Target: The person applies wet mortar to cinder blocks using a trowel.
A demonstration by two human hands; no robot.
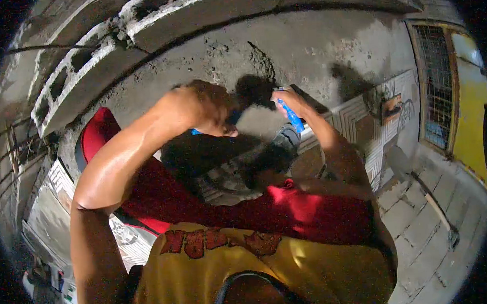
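In the head view, my left hand (206, 113) is closed and slightly blurred, in front of the rough cement wall (309, 46). Bits of blue show beside its fingers, so it grips a blue object that is mostly hidden. My right hand (294, 102) is wrapped around a blue-handled tool (292, 117) near the same wall, to the right of the left hand. The tool's working end cannot be made out. Dark shadows of the hands fall on the cement. Patterned tiles (375, 125) cover the lower wall beside my right forearm.
Hollow concrete blocks (95, 60) project along the upper left. A shovel (431, 201) lies on the block-paved floor (410, 242) at right. Beyond it is a window with a metal grille (436, 78). A red-clad leg (322, 211) crosses below my arms.
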